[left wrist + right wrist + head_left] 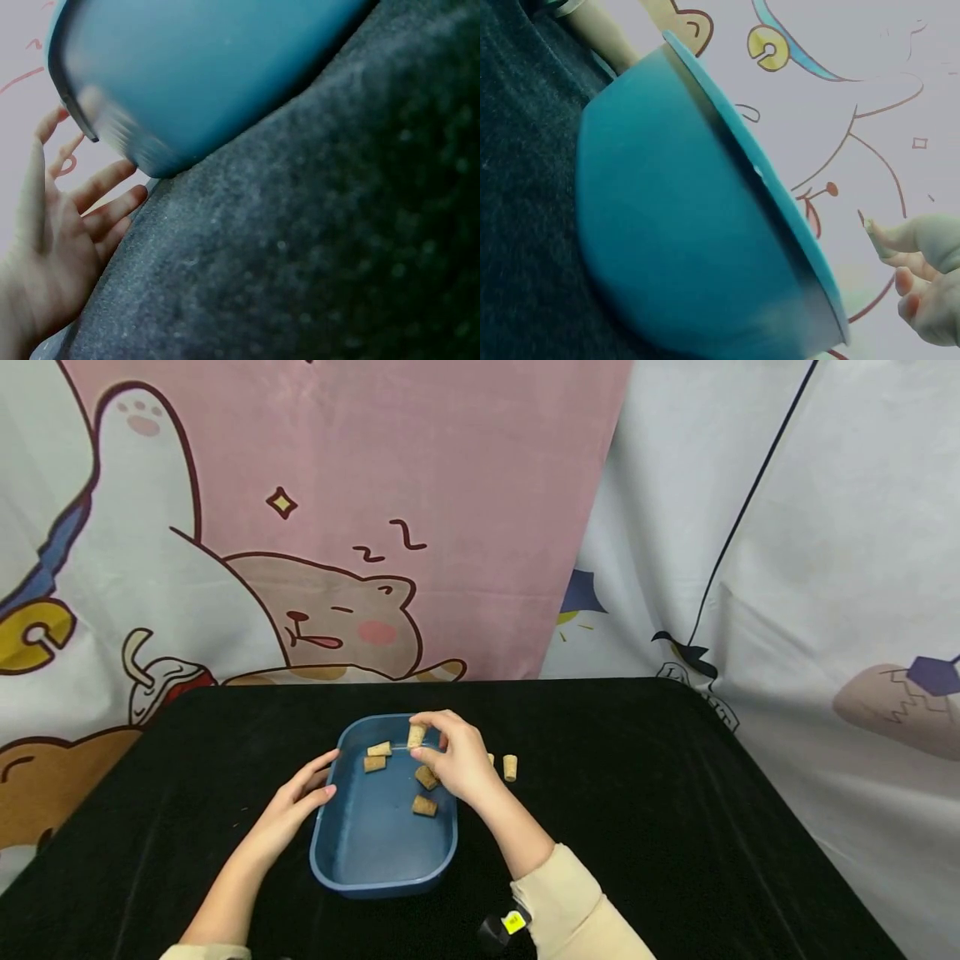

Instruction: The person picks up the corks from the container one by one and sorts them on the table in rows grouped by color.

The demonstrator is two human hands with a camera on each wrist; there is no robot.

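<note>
My right hand (pixel 460 760) pinches a cork (pixel 416 736) between thumb and fingers, above the far right part of a blue plastic basin (pixel 375 860). In the right wrist view the right hand (pixel 926 274) is partly cut off at the edge, beside the basin's wall (pixel 682 217). Against the basin's left rim rest the fingers of my left hand (pixel 296 797), loosely extended; the left wrist view shows this hand (pixel 75 232) touching the outer wall (pixel 202 75). Several corks lie inside, among them one cork (pixel 424 806) near the right wall and another cork (pixel 375 763) farther left.
Right of the basin a cork (pixel 510 767) stands on the black cloth-covered table (pixel 637 827), with a second cork (pixel 491 759) partly hidden by the right hand. A printed curtain (pixel 487 527) hangs behind the table. A small black device (pixel 495 935) sits by the right sleeve.
</note>
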